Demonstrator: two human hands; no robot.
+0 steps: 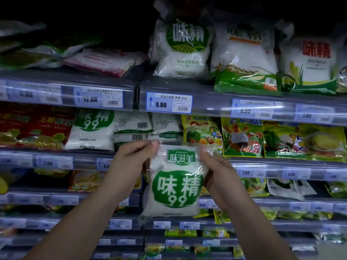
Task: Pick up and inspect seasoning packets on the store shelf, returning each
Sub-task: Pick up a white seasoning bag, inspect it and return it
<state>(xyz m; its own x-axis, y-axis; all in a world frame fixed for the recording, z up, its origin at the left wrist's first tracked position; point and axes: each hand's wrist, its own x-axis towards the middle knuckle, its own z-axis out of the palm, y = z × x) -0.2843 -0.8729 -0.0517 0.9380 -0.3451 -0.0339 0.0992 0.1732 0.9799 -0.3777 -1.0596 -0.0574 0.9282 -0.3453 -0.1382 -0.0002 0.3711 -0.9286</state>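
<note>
A clear seasoning packet (174, 186) full of white crystals, with a green label and "99" printed on it, hangs upright in front of the shelves at the centre of the view. My left hand (131, 158) pinches its top left corner. My right hand (216, 171) grips its top right edge, fingers behind the bag. Its front faces me. A matching packet (92, 128) stands on the shelf just up and to the left.
Store shelves (244, 107) with price tags run across the whole view. Big white packets (182, 47) stand on the top shelf. Yellow-green packets (262, 137) fill the right of the middle shelf, red ones (33, 124) the left. Lower shelves hold several small packets.
</note>
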